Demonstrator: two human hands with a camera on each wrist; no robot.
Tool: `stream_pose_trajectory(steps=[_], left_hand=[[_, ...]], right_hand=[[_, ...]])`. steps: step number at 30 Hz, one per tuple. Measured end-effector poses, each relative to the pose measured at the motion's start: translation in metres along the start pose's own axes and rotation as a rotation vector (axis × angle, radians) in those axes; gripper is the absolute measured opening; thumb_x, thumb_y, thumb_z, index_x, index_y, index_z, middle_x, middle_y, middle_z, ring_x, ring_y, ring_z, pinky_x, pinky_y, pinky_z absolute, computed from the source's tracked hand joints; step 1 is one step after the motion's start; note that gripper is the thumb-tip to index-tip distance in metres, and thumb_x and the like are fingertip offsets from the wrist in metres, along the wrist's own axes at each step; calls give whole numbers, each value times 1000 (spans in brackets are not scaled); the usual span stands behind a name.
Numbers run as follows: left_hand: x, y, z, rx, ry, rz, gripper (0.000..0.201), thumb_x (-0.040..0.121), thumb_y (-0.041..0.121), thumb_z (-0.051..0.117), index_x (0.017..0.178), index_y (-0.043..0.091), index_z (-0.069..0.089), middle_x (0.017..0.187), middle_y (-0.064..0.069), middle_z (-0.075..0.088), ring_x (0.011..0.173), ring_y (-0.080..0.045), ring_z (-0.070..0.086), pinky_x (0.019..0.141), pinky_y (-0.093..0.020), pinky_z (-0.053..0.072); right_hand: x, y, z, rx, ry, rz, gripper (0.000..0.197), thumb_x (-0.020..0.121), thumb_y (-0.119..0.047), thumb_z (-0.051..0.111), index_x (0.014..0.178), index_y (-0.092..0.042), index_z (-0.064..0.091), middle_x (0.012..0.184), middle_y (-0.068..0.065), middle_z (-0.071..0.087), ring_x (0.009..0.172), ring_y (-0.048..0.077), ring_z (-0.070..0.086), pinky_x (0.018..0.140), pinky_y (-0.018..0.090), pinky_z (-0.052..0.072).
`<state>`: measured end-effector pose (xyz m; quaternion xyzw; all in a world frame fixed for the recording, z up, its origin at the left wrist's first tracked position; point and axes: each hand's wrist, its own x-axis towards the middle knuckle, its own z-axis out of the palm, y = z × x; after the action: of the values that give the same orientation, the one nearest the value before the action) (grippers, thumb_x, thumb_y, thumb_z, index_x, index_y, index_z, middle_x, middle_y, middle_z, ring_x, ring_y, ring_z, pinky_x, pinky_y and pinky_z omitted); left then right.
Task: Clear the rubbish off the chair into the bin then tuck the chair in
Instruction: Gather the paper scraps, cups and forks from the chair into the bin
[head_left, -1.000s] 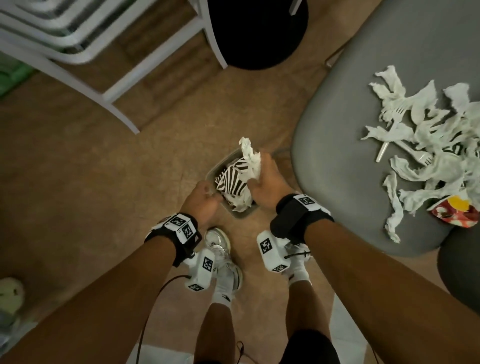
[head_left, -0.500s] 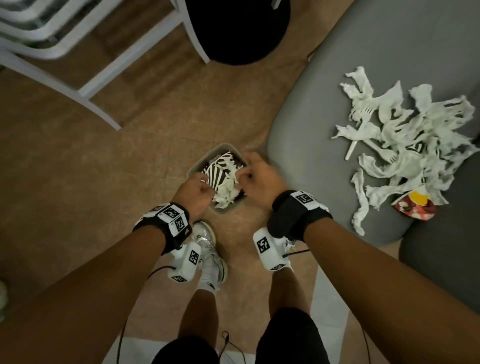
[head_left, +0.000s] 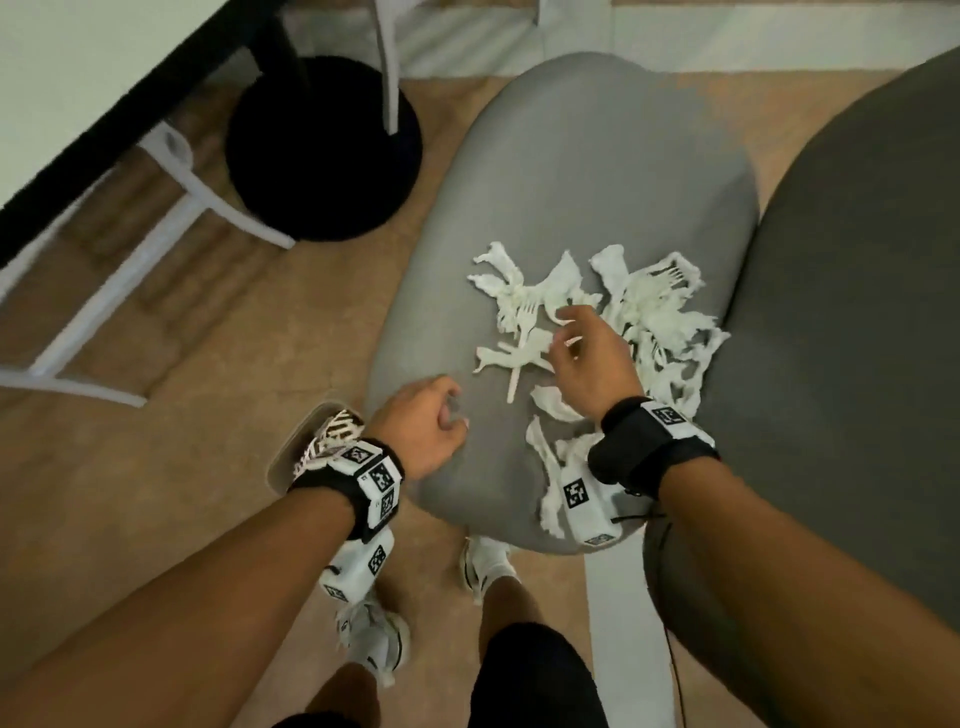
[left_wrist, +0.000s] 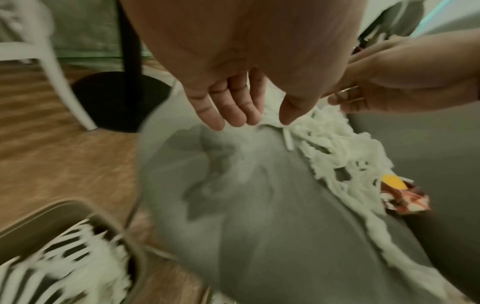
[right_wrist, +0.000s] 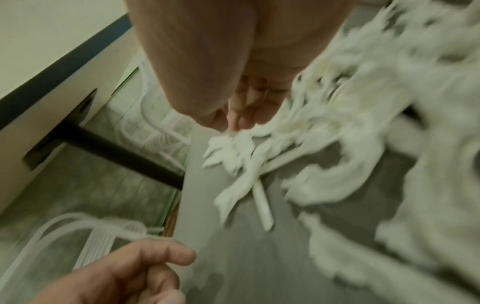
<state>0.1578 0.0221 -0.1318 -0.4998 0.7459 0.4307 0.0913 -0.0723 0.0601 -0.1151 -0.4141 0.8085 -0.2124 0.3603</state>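
Your grey chair (head_left: 597, 171) took up most of the view, its seat facing you, with a darker grey cushion (head_left: 857, 312) just beside it on your right. A black round table base (head_left: 322, 171) stood on the brown floor (head_left: 171, 426) to the far left of the seat, next to white chair legs (head_left: 104, 306). The rubbish, a spread of torn white tissue (head_left: 654, 312), lay on the right half of the seat, reaching down to its near edge. The bin (left_wrist: 78, 209) sat on the floor at the seat's near-left corner, close to your feet, with white tissue and black-and-white striped paper (head_left: 332, 431) already in it.

Your left hand (head_left: 421, 431) hung over the bare near-left part of the seat, fingers loosely relaxed and holding nothing. Your right hand (head_left: 592, 358) was over the tissue pile, fingers bent down toward the scraps; the views were too blurred to tell whether they had pinched any.

A white plastic fork (head_left: 519, 353) lay among the tissue just left of your right hand. A small red and yellow wrapper (left_wrist: 397, 193) sat at the pile's right edge.
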Motion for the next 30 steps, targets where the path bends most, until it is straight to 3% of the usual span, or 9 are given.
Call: stream_pose_trajectory(steps=[4, 8, 11, 14, 18, 22, 27, 30], left_hand=[[45, 70, 24, 132, -48, 202, 49, 87, 37, 61, 132, 22, 49, 121, 1, 48, 116, -19, 45, 100, -35, 43], [82, 128, 54, 218, -23, 342, 69, 82, 36, 65, 145, 26, 37, 142, -2, 31, 131, -22, 31, 109, -38, 37], [103, 144, 71, 391, -102, 353, 84, 78, 39, 70, 149, 37, 26, 154, -1, 16, 137, -26, 21, 111, -44, 31], [114, 138, 73, 583, -153, 354, 73, 80, 34, 72, 144, 39, 36, 149, -3, 26, 132, -29, 28, 104, -48, 35], [123, 123, 57, 438, -144, 350, 50, 89, 27, 66, 135, 29, 47, 126, 2, 47, 117, -23, 44, 98, -41, 41], [124, 116, 36, 249, -117, 350, 41, 96, 26, 60, 135, 19, 49, 129, -1, 52, 122, -22, 47, 102, -36, 41], [118, 112, 23, 194, -78, 332, 40, 104, 31, 43, 142, 19, 44, 137, -6, 55, 121, -25, 54, 100, -35, 45], [112, 112, 22, 221, -83, 340, 39, 102, 17, 43, 141, 19, 45, 139, -5, 54, 122, -24, 55, 101, -31, 43]], right_hand=[[25, 51, -55, -74, 136, 123, 39, 92, -17, 58, 131, -15, 55, 129, 10, 53, 117, 29, 55, 105, 41, 44], [46, 79, -85, -90, 152, 270, 44, 92, -14, 59, 135, -16, 51, 142, 11, 42, 132, 30, 42, 114, 38, 34], [63, 92, -92, -94, 179, 265, 43, 91, -13, 58, 133, -15, 50, 139, 10, 44, 127, 30, 45, 110, 38, 37], [82, 101, -93, -98, 195, 274, 46, 92, -16, 58, 136, -11, 47, 141, 11, 46, 128, 32, 46, 110, 40, 38], [105, 106, -87, -90, 163, 299, 53, 92, -18, 59, 141, -10, 41, 144, 12, 47, 132, 32, 45, 112, 42, 38], [118, 107, -81, -110, 147, 312, 56, 89, -19, 63, 140, -12, 42, 143, 14, 47, 131, 35, 45, 111, 43, 38], [123, 102, -78, -108, 106, 331, 35, 91, -20, 62, 126, -17, 61, 130, 12, 61, 120, 33, 56, 103, 38, 44], [119, 96, -80, -72, 136, 279, 32, 94, -26, 58, 123, -16, 65, 126, 13, 62, 117, 33, 58, 101, 34, 44]])
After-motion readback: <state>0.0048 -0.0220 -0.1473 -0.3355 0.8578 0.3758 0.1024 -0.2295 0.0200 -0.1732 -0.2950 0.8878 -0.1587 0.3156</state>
